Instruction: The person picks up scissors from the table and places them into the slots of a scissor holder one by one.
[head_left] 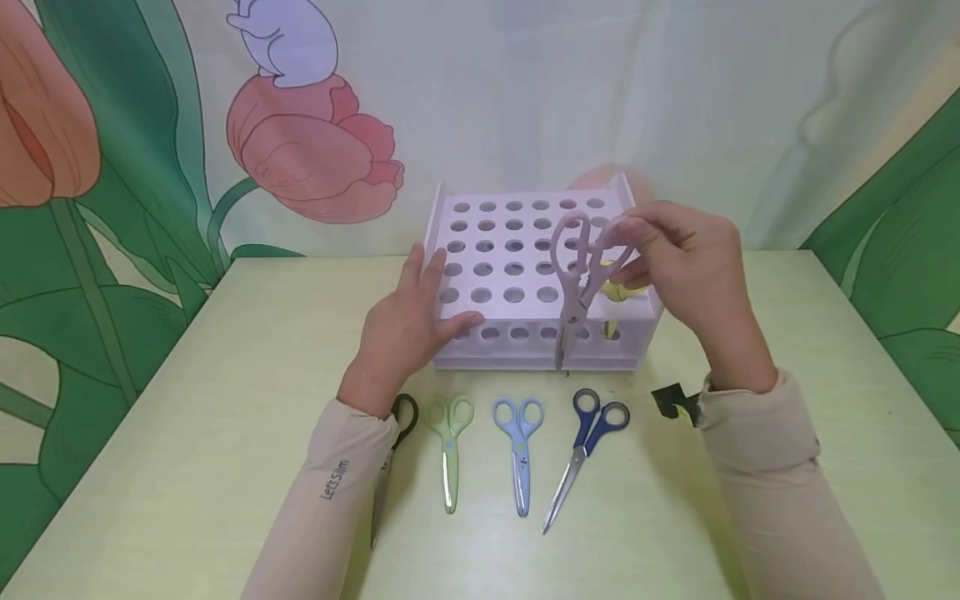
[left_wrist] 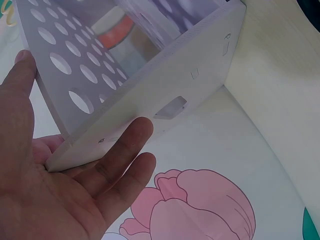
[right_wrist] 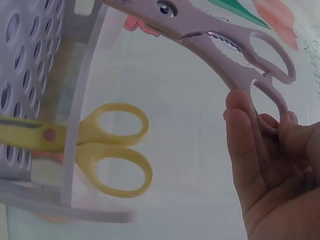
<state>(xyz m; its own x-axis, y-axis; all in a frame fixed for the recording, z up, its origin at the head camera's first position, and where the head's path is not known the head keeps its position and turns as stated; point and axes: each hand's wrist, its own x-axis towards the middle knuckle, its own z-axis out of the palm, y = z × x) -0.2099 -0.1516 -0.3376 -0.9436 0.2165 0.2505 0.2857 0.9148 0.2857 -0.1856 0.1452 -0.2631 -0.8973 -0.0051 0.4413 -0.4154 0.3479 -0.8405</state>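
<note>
My right hand [head_left: 693, 258] pinches one finger loop of the mauve kitchen scissors [head_left: 574, 308] between thumb and fingers. They hang blades down in front of the white rack [head_left: 498, 321], which has rows of round holes. In the right wrist view, yellow scissors [right_wrist: 117, 145] stand in a hole at the rack's front right, blades below the top plate and loops above. At the front left corner of the rack rests my left hand [head_left: 401, 321], thumb along the top plate's front edge and fairly straight fingers along the outer side wall [left_wrist: 200, 80].
In front of the rack lie black-handled scissors [head_left: 406, 412], partly under my left sleeve, green scissors [head_left: 450, 450], light blue scissors [head_left: 521, 458] and dark blue-handled scissors [head_left: 585, 442]. A small black item [head_left: 667, 401] shows beside my right cuff. Behind the table hangs a flower-printed curtain [head_left: 510, 92].
</note>
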